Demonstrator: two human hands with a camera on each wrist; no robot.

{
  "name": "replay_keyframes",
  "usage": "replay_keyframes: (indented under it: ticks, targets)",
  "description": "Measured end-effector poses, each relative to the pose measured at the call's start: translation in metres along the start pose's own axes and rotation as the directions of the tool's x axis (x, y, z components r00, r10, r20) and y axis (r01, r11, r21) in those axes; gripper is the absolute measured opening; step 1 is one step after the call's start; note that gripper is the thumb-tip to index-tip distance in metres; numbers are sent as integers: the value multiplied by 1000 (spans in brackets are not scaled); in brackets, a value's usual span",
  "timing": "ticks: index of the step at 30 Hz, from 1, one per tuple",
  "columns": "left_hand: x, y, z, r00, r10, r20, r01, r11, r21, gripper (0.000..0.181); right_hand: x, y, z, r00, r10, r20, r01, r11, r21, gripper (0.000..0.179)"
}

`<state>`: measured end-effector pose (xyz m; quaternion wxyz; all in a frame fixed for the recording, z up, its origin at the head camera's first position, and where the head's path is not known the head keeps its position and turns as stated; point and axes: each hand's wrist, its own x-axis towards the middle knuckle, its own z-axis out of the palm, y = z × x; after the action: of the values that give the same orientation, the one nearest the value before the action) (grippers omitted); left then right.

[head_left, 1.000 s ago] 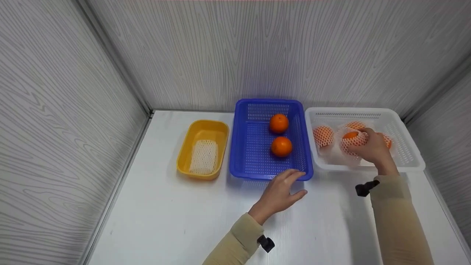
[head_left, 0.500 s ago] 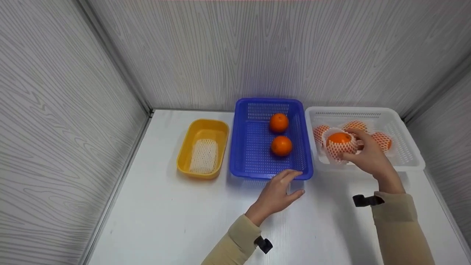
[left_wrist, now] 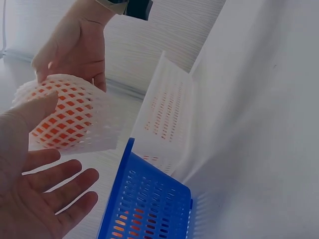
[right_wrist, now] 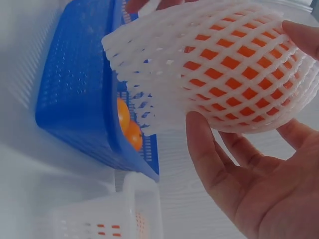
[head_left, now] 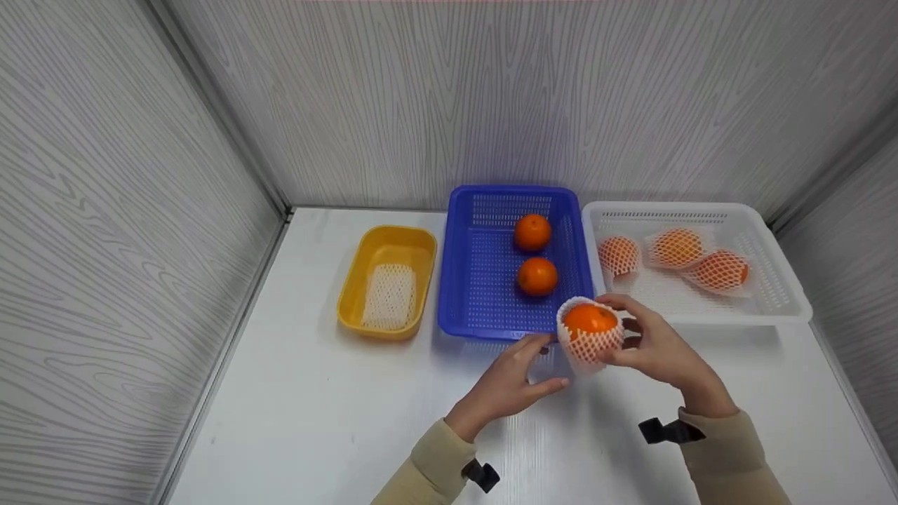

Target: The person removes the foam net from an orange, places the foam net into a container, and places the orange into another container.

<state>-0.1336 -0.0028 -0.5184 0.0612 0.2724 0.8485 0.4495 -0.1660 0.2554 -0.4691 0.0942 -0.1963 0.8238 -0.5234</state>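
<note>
Netted orange (head_left: pixel 591 331) in right hand (head_left: pixel 658 351), axis roughly upright, loose end (right_wrist: pixel 144 62) down

— Left grip (head_left: pixel 499 382)?
— Loose; fingers (left_wrist: pixel 70 191) slightly bent and spread, thumb (head_left: pixel 547 387) apart from them. Palm (left_wrist: pixel 22 209) side toward the right grip (head_left: pixel 656 345).
— And that one?
— Curled, holding. Head view: its thumb (head_left: pixel 621 358) low, upper fingers (head_left: pixel 621 302) on top, tips toward left grip.
— Arms?
— Both sleeved. Left forearm (head_left: pixel 424 463) runs down-left of its grip, right forearm (head_left: pixel 726 459) down-right. Left wrist (head_left: pixel 466 421) nearly straight, right wrist (head_left: pixel 710 400) bent inward.
</note>
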Motion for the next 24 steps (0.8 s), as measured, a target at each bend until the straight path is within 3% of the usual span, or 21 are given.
replay_keyframes:
  ticks: [7, 15, 24]
  targets:
    - [-12, -17, -10, 999, -12, 36, 17, 990, -140, 76, -7, 8, 28, 997, -30, 73, 23, 996, 88, 70]
    - [-23, -38, -12, 994, 23, 106, 0, 978, -209, 80, -11, 19, 59, 982, -11, 188, -11, 993, 116, 71]
    - [-31, -63, -7, 988, -1, 153, 35, 975, -217, 82, -11, 37, 90, 970, 6, 241, -55, 979, 196, 70]
